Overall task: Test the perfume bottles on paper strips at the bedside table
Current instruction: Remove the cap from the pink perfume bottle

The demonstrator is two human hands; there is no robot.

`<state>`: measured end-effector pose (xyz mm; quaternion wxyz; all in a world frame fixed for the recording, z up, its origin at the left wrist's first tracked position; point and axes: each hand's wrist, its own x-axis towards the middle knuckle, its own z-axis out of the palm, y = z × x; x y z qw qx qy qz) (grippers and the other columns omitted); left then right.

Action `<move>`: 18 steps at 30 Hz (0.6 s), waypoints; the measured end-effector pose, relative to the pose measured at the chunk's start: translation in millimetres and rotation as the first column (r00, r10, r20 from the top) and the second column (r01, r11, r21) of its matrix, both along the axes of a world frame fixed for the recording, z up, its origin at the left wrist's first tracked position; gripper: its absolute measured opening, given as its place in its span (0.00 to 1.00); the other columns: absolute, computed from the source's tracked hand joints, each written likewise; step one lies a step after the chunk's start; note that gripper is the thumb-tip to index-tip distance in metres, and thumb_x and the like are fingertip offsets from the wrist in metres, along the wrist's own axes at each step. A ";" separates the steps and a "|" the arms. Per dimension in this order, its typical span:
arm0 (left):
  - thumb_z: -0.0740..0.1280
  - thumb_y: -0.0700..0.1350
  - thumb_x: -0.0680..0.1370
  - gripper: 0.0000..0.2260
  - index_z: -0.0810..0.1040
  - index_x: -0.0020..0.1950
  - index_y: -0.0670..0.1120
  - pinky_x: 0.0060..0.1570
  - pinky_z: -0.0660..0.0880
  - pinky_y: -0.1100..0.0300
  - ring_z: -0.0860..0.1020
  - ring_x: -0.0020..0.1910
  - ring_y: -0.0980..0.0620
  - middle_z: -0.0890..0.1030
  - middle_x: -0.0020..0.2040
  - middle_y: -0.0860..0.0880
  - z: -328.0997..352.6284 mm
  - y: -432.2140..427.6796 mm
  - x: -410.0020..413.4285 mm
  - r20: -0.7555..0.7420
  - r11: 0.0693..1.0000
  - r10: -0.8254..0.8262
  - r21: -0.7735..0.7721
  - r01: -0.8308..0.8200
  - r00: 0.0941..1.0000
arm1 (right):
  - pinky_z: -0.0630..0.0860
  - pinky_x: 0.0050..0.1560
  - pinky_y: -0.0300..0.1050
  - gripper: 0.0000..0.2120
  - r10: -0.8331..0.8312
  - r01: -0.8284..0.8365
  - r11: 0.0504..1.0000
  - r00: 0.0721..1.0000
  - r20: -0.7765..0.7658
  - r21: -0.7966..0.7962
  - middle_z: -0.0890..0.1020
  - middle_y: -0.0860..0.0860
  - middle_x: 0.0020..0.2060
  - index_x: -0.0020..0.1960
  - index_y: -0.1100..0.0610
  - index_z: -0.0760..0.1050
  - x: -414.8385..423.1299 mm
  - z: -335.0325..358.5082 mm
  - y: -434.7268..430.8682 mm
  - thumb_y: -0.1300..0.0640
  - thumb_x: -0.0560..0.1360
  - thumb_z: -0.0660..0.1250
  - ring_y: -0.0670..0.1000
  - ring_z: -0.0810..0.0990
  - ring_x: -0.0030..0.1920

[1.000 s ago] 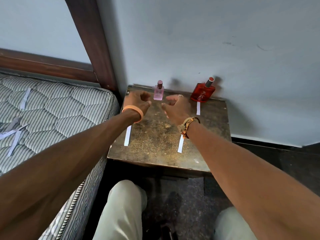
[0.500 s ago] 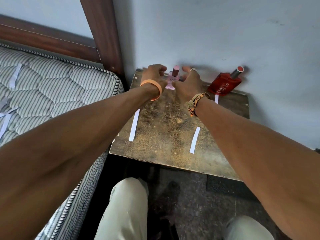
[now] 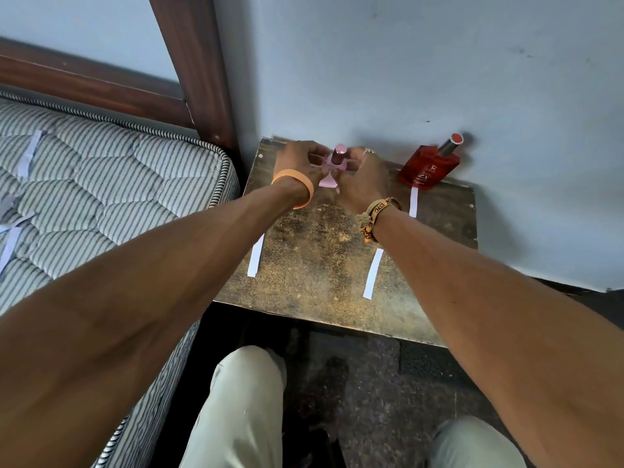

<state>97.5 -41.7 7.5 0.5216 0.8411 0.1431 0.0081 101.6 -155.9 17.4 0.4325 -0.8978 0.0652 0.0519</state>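
The pink perfume bottle is enclosed at the back of the bedside table, near the wall, by the left hand and the right hand, whose fingers are curled onto its sides; its cap appears to be still on. The red perfume bottle is left untouched to the right. Three paper strips are laid out flat on the table. No spraying is shown, so the testing is judged barely begun.
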 end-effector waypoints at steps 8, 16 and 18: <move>0.75 0.41 0.70 0.13 0.82 0.54 0.45 0.52 0.80 0.54 0.83 0.46 0.53 0.85 0.48 0.49 39.1 -26.6 -35.3 0.005 0.996 -0.090 0.006 0.090 0.996 | 0.79 0.46 0.44 0.11 0.026 -0.026 0.998 1.000 0.003 0.063 0.84 0.49 0.46 0.56 0.54 0.79 -40.6 43.6 -37.2 0.63 0.75 0.71 0.50 0.82 0.46; 0.74 0.40 0.72 0.09 0.83 0.51 0.45 0.50 0.79 0.58 0.83 0.46 0.52 0.85 0.47 0.48 74.8 -84.9 -75.3 0.043 0.979 -0.197 0.066 0.194 0.979 | 0.73 0.39 0.41 0.09 -0.025 0.024 0.995 1.000 0.008 0.096 0.82 0.49 0.45 0.52 0.50 0.78 -86.5 69.5 -99.7 0.61 0.74 0.70 0.46 0.79 0.42; 0.74 0.40 0.71 0.09 0.83 0.51 0.44 0.50 0.80 0.57 0.82 0.46 0.52 0.85 0.47 0.47 76.1 -102.1 -84.6 0.035 0.973 -0.224 0.066 0.221 0.974 | 0.79 0.47 0.49 0.10 -0.038 0.038 0.993 0.999 -0.002 0.110 0.83 0.48 0.44 0.47 0.46 0.78 -95.8 68.9 -116.2 0.61 0.73 0.71 0.49 0.81 0.45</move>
